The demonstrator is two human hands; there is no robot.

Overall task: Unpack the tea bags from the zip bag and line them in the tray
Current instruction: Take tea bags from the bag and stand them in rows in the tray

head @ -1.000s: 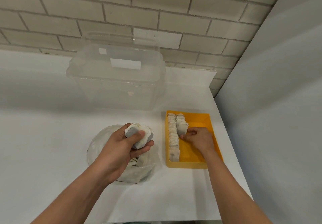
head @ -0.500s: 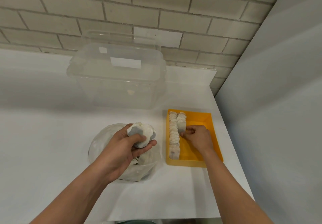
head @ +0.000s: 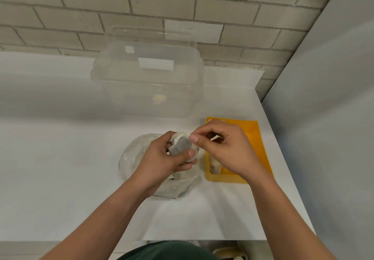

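My left hand [head: 162, 158] grips a small stack of white tea bags [head: 179, 145] above the clear zip bag [head: 131, 158], which lies crumpled on the white counter. My right hand [head: 224, 150] reaches across from the yellow tray [head: 257, 138], and its thumb and forefinger pinch the top edge of the stack. The right hand hides most of the tray. Only the near end of a tea bag row [head: 214, 166] shows at the tray's front left.
A large clear plastic box with a lid [head: 147, 81] stands behind the zip bag against the brick wall. A grey wall [head: 323, 118] closes off the right side just past the tray. The counter's front edge [head: 182, 239] lies close to my body.
My right hand left the tea bags in the tray and moved left to the stack in my left hand. The left hand stayed over the zip bag.
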